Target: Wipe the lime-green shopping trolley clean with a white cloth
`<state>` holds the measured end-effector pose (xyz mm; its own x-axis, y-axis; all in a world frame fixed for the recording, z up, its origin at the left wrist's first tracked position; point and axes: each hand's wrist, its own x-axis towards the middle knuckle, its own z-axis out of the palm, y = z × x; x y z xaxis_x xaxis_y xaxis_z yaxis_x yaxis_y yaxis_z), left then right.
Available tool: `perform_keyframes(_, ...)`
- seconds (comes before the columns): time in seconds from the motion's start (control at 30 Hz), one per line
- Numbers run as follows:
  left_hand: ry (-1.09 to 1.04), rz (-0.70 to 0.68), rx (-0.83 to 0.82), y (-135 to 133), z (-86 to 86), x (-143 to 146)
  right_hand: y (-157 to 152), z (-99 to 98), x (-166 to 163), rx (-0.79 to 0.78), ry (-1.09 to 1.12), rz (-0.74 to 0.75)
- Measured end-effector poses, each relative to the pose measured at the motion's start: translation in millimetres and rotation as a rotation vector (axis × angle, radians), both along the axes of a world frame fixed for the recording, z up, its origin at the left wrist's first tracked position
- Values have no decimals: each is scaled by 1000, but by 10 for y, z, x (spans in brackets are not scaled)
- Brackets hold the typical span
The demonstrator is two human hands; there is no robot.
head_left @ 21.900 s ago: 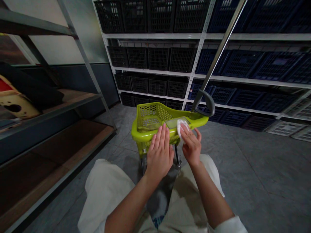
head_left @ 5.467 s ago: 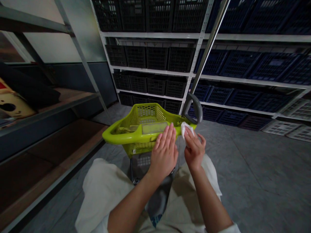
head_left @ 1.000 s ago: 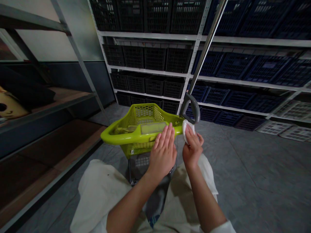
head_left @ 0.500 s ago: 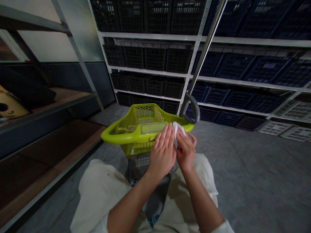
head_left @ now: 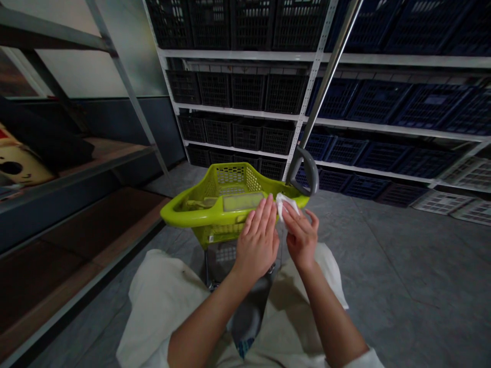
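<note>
A lime-green plastic shopping basket (head_left: 192, 213) on a wheeled frame stands right in front of my knees. My left hand (head_left: 258, 241) lies flat on its near rim, fingers stretched out and together. My right hand (head_left: 300, 233) presses a crumpled white wipe (head_left: 284, 203) against the rim's right end, fingers closed on the wipe. A grey looped handle (head_left: 307, 176) on a long metal pole (head_left: 330, 71) rises from the basket just behind the wipe.
Racks of dark plastic crates (head_left: 249, 87) fill the wall ahead. A metal shelf unit (head_left: 76, 168) with wooden boards runs along the left, holding a yellow cartoon-faced object (head_left: 19, 163). Grey tiled floor (head_left: 402, 276) spreads to the right. My legs in pale trousers (head_left: 169, 301) are below.
Over the last second my right hand slid the wipe left along the rim to my left hand, then back a little to the right. My left hand stayed flat on the rim.
</note>
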<state>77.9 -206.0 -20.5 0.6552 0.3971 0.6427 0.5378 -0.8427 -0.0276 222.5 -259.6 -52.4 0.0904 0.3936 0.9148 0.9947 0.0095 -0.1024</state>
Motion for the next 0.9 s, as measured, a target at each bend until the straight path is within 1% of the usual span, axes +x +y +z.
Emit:
perform_keyframes(0.1,-3,2,-2,-3,-2,-1,11,-24,119,132,115,-104)
perform_keyframes(0.17,-10,3,-3,-5,-6,3,22,-33,101,168,170,-132)
perform_keyframes(0.2,-12,2,-2,-5,-10,6,22,-34,56,139,166,-111)
perform_keyframes(0.3,-16,-6,8,-2,-20,8,-2,-32,-101,8,78,27)
perform_keyframes(0.37,-13,-7,9,-1,-18,3,-20,-44,-118,-19,40,71)
perform_keyframes(0.47,-9,-5,0,-2,-2,-4,-4,-82,2,89,84,-17)
perform_keyframes(0.53,-10,-7,-1,-3,6,-1,32,-99,68,189,167,-82)
perform_keyframes(0.6,-9,-6,-4,-3,5,8,62,-100,51,230,255,-111)
perform_keyframes(0.67,-12,-3,-7,-2,-5,18,64,-94,-33,155,250,-66)
perform_keyframes(0.77,-20,-5,-7,0,-18,21,27,-116,-125,-1,130,58)
perform_keyframes(0.8,-22,-8,-7,1,-19,19,14,-136,-117,-7,129,68)
perform_keyframes(0.83,-22,-11,-7,2,-18,16,7,-160,-88,25,166,50)
perform_keyframes(0.9,-22,-13,-8,3,-13,10,15,-204,14,158,347,-16)
